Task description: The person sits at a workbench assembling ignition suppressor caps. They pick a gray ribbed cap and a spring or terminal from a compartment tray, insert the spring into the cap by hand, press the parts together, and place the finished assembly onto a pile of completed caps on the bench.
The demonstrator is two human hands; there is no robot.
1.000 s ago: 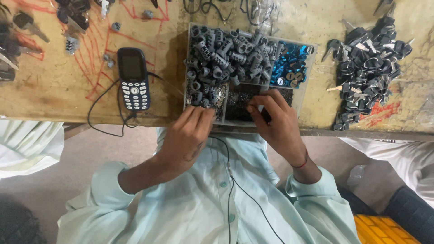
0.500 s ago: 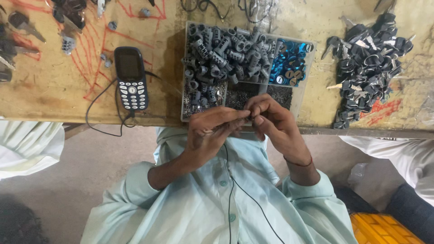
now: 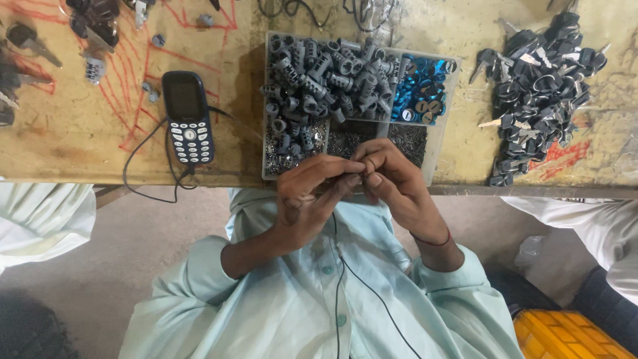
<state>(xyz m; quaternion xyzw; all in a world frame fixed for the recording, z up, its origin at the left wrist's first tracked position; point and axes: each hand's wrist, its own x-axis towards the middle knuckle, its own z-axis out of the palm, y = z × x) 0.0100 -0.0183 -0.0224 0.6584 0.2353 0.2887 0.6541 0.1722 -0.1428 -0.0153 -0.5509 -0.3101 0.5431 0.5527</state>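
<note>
- Worn wooden workbench (image 3: 80,143), top all scuffed and scribbled with red marker lines. Bare concrete-looking floor below it, and a yellow crate (image 3: 565,336) down at 5 o'clock.
- Dark keypad phone (image 3: 188,116) at about 10 o'clock from the hands, thin black cable trailing off the bench edge.
- Clear compartment tray (image 3: 442,143) sits at 12 o'clock from the hands: grey metal cylinders (image 3: 319,73) heaped in the left part, blue round caps (image 3: 419,90) on the right, tiny metal bits in the lower cells.
- Pile of black-headed keys (image 3: 538,93) at 2 o'clock, well apart from the tray.
- Left hand (image 3: 309,206) and right hand (image 3: 392,183) meet just in front of the tray's near edge, fingertips pinched together on some small part (image 3: 355,178). Too tiny to tell what it is.
</note>
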